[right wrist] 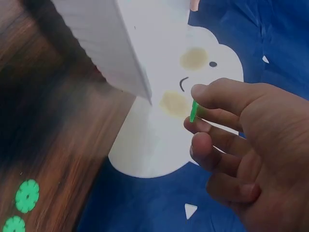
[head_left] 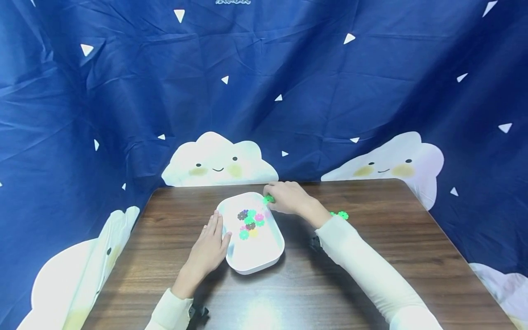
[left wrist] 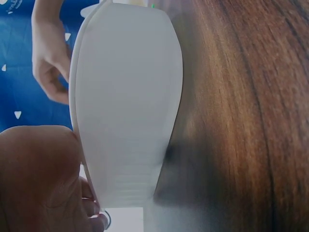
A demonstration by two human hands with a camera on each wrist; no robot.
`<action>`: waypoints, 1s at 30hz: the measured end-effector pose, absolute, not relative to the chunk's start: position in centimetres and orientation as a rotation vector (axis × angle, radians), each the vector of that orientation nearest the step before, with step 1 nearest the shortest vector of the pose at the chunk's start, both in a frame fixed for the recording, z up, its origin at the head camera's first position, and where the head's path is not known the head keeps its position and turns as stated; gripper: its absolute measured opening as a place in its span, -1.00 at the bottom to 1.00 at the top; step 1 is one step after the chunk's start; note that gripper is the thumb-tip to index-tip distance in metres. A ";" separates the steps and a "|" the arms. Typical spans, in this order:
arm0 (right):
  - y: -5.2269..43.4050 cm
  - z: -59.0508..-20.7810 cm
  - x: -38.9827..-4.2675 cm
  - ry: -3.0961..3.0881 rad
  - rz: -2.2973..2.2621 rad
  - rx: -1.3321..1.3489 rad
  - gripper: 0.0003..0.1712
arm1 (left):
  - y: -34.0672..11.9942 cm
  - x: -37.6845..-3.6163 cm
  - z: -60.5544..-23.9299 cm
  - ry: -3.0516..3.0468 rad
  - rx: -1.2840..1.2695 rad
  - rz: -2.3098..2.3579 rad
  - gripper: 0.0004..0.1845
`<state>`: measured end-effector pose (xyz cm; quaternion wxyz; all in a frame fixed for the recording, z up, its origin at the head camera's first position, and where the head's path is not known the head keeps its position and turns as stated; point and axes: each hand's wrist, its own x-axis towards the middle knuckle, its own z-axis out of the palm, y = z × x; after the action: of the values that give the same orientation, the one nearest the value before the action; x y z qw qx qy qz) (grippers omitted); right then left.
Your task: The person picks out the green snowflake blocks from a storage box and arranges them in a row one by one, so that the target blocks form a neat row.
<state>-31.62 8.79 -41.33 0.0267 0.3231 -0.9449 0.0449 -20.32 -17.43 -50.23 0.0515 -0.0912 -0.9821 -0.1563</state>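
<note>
A white tray (head_left: 259, 265) stands on the table, holding several small gear-edged plastic discs (head_left: 250, 220) in green, pink, brown, purple and yellow. My left hand (head_left: 209, 243) rests along the tray's left rim with its fingers extended; the left wrist view shows the tray's outer wall (left wrist: 128, 106) close up. Above the tray's far right corner, my right hand (head_left: 290, 198) pinches a green notched disc (right wrist: 193, 111) between thumb and fingers. To the right of the tray, beside the right forearm, lie loose green discs (head_left: 343, 215), partly hidden by the arm in the head view.
The brown wooden table (head_left: 371, 201) has its far edge against a dark blue curtain (head_left: 247, 105) printed with white clouds and triangles. Dark wrist devices (head_left: 315, 243) show at both wrists. Bright light reflects off the table's near middle.
</note>
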 end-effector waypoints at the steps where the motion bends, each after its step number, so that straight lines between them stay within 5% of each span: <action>1: 9.1 -41.4 -31.6 -2.914 0.154 0.998 -0.78 | -17.4 -20.3 -50.3 -2.987 -0.275 -0.481 -0.26; 30: 19.5 -40.6 -30.1 -2.891 0.247 0.762 -0.69 | -17.4 -20.4 -50.2 -2.999 -0.282 -0.462 -0.26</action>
<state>-30.11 19.53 -40.58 0.0710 0.2534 -0.9613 0.0820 -20.43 -17.36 -50.17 0.0473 -0.0924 -0.9830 -0.1515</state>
